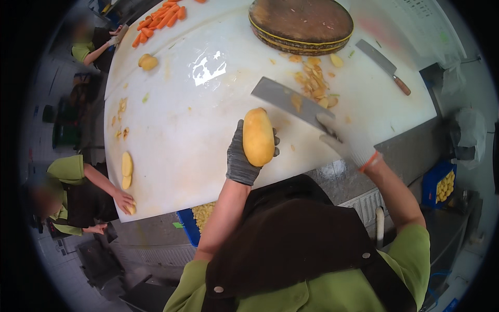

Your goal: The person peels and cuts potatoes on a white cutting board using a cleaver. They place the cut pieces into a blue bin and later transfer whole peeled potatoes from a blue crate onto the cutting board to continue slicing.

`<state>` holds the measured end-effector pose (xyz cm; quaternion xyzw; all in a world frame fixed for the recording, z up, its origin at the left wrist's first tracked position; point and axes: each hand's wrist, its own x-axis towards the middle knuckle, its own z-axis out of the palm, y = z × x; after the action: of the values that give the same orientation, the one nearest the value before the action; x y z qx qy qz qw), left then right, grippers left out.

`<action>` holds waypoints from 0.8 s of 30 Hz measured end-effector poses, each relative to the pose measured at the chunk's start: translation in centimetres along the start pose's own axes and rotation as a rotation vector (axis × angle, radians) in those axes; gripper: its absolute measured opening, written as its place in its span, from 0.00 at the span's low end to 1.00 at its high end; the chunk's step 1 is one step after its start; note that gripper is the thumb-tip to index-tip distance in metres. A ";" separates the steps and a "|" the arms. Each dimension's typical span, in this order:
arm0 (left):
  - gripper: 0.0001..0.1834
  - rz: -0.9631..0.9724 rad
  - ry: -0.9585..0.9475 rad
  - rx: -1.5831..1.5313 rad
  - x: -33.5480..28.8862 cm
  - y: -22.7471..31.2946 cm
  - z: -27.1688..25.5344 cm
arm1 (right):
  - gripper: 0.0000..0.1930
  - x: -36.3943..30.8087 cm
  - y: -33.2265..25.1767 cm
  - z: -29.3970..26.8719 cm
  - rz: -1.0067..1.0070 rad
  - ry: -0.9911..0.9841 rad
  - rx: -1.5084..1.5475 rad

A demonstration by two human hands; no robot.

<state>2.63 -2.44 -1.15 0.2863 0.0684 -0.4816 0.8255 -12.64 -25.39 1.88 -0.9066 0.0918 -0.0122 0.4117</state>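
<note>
A large peeled potato (259,138) stands on end in my left hand (240,158), which wears a dark grey striped glove, its fingers curled round the sides. My right hand (354,141), in a white glove with an orange cuff, grips a cleaver (291,102). The broad blade points up and left over the white table, and a scrap of peel clings to it. Motion blurs the right fingers, and the handle is mostly hidden inside them. Just beyond the blade lies a heap of peelings and thin slices (313,78).
A round wooden chopping block (301,26) and a second cleaver (378,58) lie on the white table (197,130). Carrots (161,21) and potato pieces (148,62) are at far left. Two co-workers stand along the left edge. Blue crates (430,182) of cut pieces sit below.
</note>
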 end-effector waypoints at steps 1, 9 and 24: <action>0.28 -0.013 0.002 -0.029 0.3 0.2 -0.6 | 0.26 -0.9 -1.2 0.1 -0.060 -0.028 -0.013; 0.27 -0.002 -0.087 0.224 -0.6 0.4 0.4 | 0.26 -1.3 -3.8 1.3 -0.151 -0.125 0.009; 0.27 -0.137 -0.205 -0.068 -0.3 -0.2 0.1 | 0.26 -1.0 0.5 1.2 0.085 0.027 0.094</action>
<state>2.33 -2.35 -1.00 0.2022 0.0195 -0.5609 0.8026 -13.55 -24.65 0.72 -0.8814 0.1349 -0.0113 0.4526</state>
